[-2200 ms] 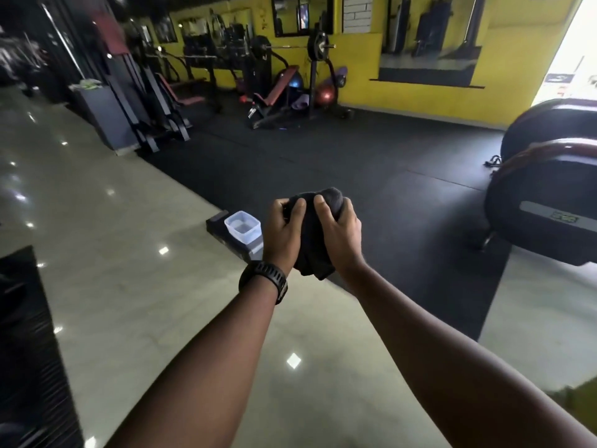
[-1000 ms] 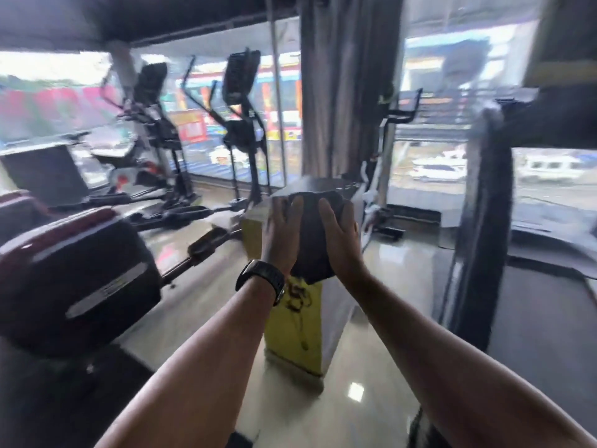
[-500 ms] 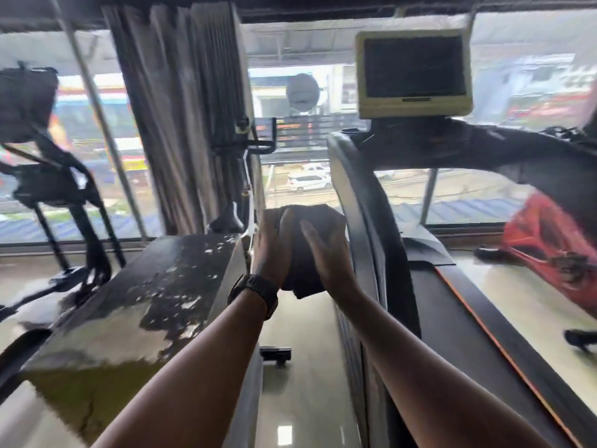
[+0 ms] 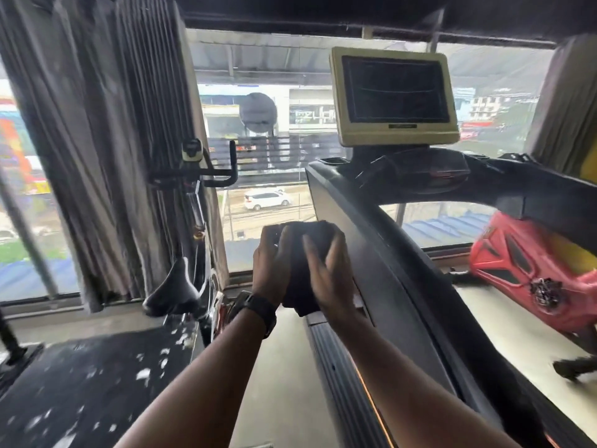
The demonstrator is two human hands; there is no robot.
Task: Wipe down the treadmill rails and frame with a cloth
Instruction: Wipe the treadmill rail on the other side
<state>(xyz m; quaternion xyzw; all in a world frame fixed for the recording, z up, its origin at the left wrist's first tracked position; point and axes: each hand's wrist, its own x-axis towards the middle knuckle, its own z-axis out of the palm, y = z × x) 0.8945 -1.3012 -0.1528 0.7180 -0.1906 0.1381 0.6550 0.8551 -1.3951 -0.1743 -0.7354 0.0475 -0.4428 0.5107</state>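
Cloth: a dark, bunched cloth (image 4: 303, 266) is sitting in the middle of the frame, held up between the two hands, with its lower end hanging down past the wrists.
Left hand: the left hand (image 4: 270, 270) is gripping the cloth's left side, fingers curling over its upper edge. A black watch (image 4: 256, 310) is sitting on that wrist.
Right hand: the right hand (image 4: 331, 276) is wrapping the cloth's right side, fingers fanned across the front and bending over the top. It is slightly blurred.
Treadmill upright: the dark treadmill upright (image 4: 378, 247) is slanting from the upper centre toward the lower right, just right of the right hand. Whether the cloth or the hand is touching it cannot be told.
Side rail: the ribbed side rail (image 4: 336, 376), edged with an orange line, is running along the treadmill's base below the right forearm.
Console: a beige-framed screen (image 4: 394, 95), dark, is standing above the console arms in the upper right.
Left of frame: an exercise bike's black saddle (image 4: 174, 291) and handlebars (image 4: 210, 169) are showing in front of a grey curtain (image 4: 106, 140).
Lower left: a black surface (image 4: 80, 389) flecked with white is filling the corner.
Right edge: a red machine housing (image 4: 529, 276) is sitting low beside the treadmill.
Background: a white car (image 4: 268, 199) is showing on the street through the window.
Floor: pale floor (image 4: 284, 383) is showing between the forearms.
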